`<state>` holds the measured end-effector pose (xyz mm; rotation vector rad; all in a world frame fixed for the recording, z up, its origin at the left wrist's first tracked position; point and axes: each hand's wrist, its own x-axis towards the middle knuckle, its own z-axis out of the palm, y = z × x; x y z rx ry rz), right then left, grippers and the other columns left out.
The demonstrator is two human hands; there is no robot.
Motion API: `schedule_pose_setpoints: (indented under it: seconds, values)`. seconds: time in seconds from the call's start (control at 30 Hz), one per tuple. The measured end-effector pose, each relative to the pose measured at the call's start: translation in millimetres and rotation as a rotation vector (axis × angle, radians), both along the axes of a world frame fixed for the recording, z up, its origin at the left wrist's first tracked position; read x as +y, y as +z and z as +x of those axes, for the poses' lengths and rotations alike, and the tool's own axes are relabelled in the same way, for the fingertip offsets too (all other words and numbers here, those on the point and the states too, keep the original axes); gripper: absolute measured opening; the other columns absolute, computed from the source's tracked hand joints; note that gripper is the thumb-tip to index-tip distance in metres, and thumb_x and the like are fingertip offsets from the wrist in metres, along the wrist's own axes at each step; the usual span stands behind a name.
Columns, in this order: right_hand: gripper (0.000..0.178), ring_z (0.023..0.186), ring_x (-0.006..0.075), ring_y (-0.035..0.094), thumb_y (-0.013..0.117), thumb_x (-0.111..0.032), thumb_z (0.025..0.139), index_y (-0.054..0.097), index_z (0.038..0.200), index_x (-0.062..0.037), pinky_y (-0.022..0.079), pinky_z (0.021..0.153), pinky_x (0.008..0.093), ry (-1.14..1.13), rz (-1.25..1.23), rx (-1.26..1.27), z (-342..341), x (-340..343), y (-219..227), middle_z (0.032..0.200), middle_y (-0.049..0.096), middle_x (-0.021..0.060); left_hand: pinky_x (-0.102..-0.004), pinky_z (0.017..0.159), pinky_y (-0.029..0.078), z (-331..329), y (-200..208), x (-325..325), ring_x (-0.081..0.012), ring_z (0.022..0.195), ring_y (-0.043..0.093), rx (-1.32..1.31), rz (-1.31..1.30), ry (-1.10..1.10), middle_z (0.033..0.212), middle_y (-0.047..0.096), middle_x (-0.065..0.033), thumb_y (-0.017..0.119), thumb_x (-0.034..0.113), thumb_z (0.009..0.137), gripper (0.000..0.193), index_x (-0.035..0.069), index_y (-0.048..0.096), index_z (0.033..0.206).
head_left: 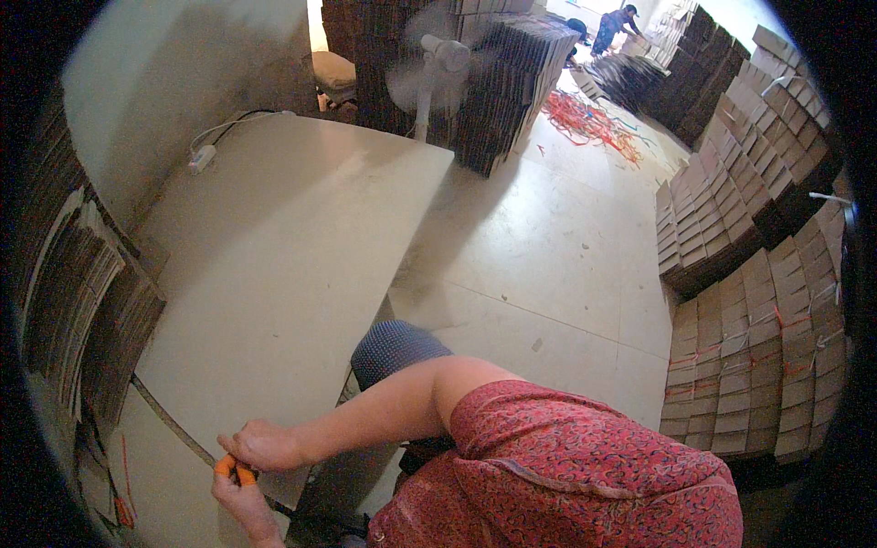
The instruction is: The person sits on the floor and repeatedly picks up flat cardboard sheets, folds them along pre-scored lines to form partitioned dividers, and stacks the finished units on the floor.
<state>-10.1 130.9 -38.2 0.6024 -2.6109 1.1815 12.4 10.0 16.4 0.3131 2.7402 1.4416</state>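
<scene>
Orange, and by my judgement light and firm, the small piece (225, 465) sat between the left hand (243, 504) and right hand (262, 445), over the surface (274, 283), best pinched by its sides; how closed either grip was, or on what, I could not tell.

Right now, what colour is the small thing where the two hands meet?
The small thing is bright orange, seen in the head view, the only one.

The short-sleeved top (585, 457) is red, darkly patterned.
</scene>
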Motion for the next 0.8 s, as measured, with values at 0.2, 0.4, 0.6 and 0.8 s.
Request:
schedule_pose_setpoints:
  seconds: [0.2, 0.4, 0.6, 0.8]
  values:
    - [0.032, 0.059, 0.0364, 0.061, 0.054, -0.014, 0.076, 0.046, 0.097, 0.0078, 0.046, 0.048, 0.0441, 0.019, 0.109, 0.080, 4, 7, 10, 0.061, 0.058, 0.0173, -0.0269, 0.068, 0.047, -5, -5, -7, -0.0125, 0.077, 0.054, 0.090, -0.089, -0.100, 0.083, 0.059, -0.0065, 0.053, -0.004, 0.084, 0.009, -0.007, 0.058, 0.091]
    - [0.025, 0.063, 0.0361, 0.061, 0.053, -0.014, 0.076, 0.045, 0.090, 0.0041, 0.047, 0.051, 0.0444, 0.038, 0.086, -0.027, 10, 7, 23, 0.062, 0.059, 0.0182, -0.0259, 0.064, 0.046, -17, -25, -18, -0.0111, 0.073, 0.054, -0.065, 0.120, -0.036, 0.081, 0.058, -0.0050, 0.053, -0.006, 0.082, 0.010, -0.004, 0.055, 0.092]
    - [0.024, 0.063, 0.0381, 0.060, 0.054, -0.014, 0.077, 0.046, 0.090, 0.0040, 0.046, 0.052, 0.0453, 0.091, -0.007, 0.014, 4, 6, 14, 0.063, 0.058, 0.0195, -0.0222, 0.057, 0.042, -3, 8, -6, -0.0094, 0.066, 0.050, -0.266, 0.190, 0.086, 0.077, 0.054, -0.0024, 0.055, -0.003, 0.081, 0.011, -0.002, 0.055, 0.092]
    - [0.018, 0.071, 0.0380, 0.062, 0.058, -0.012, 0.074, 0.056, 0.088, -0.0004, 0.048, 0.060, 0.0460, 0.072, -0.055, -0.084, 8, 6, 19, 0.074, 0.062, 0.0204, -0.0252, 0.056, 0.044, 0, -8, -10, -0.0113, 0.067, 0.052, 0.038, 0.084, 0.001, 0.077, 0.055, -0.0027, 0.057, -0.001, 0.081, 0.010, -0.002, 0.056, 0.091]
